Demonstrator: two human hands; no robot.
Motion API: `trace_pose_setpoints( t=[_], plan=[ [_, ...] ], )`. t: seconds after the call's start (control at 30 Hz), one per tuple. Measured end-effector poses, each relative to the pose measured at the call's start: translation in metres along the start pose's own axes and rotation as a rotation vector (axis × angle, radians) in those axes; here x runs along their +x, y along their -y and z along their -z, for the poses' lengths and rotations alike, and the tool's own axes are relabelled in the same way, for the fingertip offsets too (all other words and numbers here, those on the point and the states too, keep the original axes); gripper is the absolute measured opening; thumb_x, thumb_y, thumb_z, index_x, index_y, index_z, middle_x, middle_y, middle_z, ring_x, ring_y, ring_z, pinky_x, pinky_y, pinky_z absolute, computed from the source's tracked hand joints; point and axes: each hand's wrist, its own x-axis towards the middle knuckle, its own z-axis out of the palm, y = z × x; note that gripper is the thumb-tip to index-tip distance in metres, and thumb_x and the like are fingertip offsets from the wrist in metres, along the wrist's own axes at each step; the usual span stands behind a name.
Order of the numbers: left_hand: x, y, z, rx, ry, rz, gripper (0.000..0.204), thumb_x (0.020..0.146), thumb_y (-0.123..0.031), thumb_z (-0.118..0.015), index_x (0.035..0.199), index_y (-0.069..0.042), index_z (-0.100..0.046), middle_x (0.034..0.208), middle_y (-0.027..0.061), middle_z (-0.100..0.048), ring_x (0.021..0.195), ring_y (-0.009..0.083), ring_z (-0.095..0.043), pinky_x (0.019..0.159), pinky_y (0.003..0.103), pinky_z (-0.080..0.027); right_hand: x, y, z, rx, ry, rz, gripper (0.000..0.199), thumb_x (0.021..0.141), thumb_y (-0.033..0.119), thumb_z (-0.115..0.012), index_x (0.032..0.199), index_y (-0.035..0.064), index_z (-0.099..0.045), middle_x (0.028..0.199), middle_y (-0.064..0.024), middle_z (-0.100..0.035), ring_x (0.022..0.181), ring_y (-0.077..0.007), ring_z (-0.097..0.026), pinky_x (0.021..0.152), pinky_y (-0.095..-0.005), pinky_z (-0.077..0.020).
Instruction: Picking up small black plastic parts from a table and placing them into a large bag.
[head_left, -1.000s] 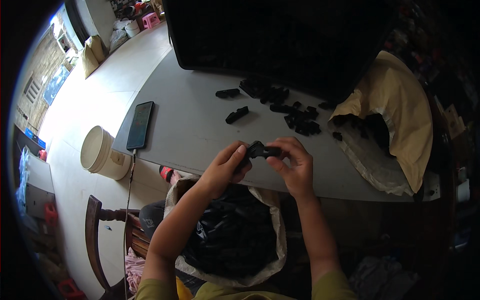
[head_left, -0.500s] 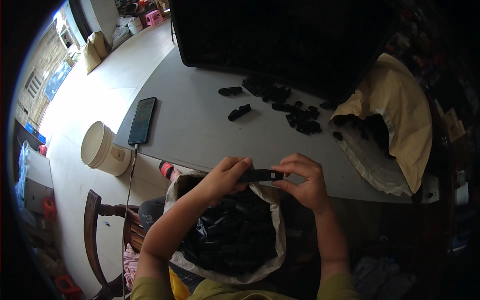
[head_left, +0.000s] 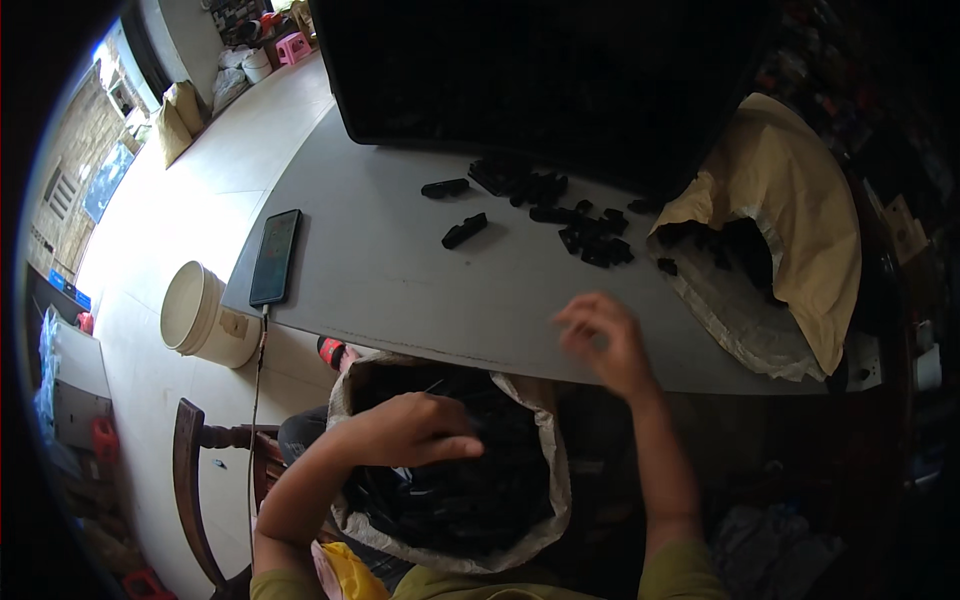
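Two bare hands work at the near edge of the grey table (head_left: 400, 270): the left hand (head_left: 415, 430) hovers over the open sack (head_left: 545, 470) of black parts below that edge, fingers curled together, nothing visibly held. The right hand (head_left: 605, 340) hangs above the table's near edge, fingers loosely apart and empty, near the black parts (head_left: 590, 240) scattered toward the far edge.

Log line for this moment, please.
left hand: over open sack of black parts | right hand: empty, above table edge | loose black parts: on table
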Motion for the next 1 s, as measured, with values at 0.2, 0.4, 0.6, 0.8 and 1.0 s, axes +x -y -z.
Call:
trace_pose_setpoints(
  t=[0.2, 0.4, 0.6, 0.8, 1.0],
  plan=[
    [0.061, 0.031, 0.039, 0.259, -0.547, 0.154, 0.015, 0.08, -0.019, -0.066, 0.085, -0.004, -0.065, 0.084, 0.0108, -0.061, 0.08, 0.0256, -0.061, 0.071, 0.033, -0.049, 0.042, -0.056, 0.019, -0.783, -0.388, 0.03, 0.018, 0.081, 0.003, -0.063, 0.099, 0.0034, -0.063, 0.098, -0.0065, -0.055, 0.082, -0.0208, -0.06, 0.069, -0.0322, -0.0504],
    [0.126, 0.093, 0.064, 0.798, -1.016, 0.09, 0.024, 0.079, -0.01, -0.064, 0.101, -0.004, -0.058, 0.089, 0.0122, -0.06, 0.074, 0.0286, -0.059, 0.068, 0.034, -0.048, 0.043, -0.062, 0.006, -0.848, -0.275, -0.068, 0.016, 0.079, 0.003, -0.065, 0.094, 0.0037, -0.061, 0.097, -0.0056, -0.052, 0.085, -0.0243, -0.059, 0.072, -0.0362, -0.0503],
    [0.122, 0.095, 0.055, -0.246, -0.802, 0.287, 0.024, 0.091, -0.024, -0.055, 0.107, -0.007, -0.055, 0.097, 0.0121, -0.059, 0.08, 0.0212, -0.057, 0.071, 0.032, -0.047, 0.025, -0.047, 0.017, -0.209, -0.284, -0.129, 0.013, 0.083, 0.003, -0.061, 0.096, 0.0026, -0.058, 0.094, -0.0058, -0.06, 0.078, -0.0163, -0.059, 0.068, -0.031, -0.0485],
    [0.085, 0.037, 0.02, -1.071, -0.525, 0.224, 0.031, 0.096, -0.032, -0.046, 0.114, -0.007, -0.05, 0.085, 0.0083, -0.053, 0.058, 0.0088, -0.042, 0.054, 0.02, -0.036, 0.018, 0.004, -0.008, 0.96, -0.212, -0.345, 0.034, 0.091, 0.009, -0.05, 0.124, 0.0031, -0.047, 0.087, -0.0057, -0.06, 0.072, -0.0124, -0.058, 0.065, -0.0256, -0.0445],
    [0.07, 0.005, 0.008, -1.033, -0.463, 0.363, 0.023, 0.095, -0.026, -0.045, 0.102, -0.006, -0.055, 0.069, -0.0004, -0.046, 0.051, 0.005, -0.036, 0.042, 0.018, -0.024, 0.013, 0.039, -0.024, 0.423, -0.107, -0.082, 0.034, 0.085, 0.009, -0.064, 0.118, 0.0054, -0.06, 0.083, 0.0004, -0.056, 0.063, -0.0066, -0.046, 0.054, -0.0186, -0.0373]
  ],
)
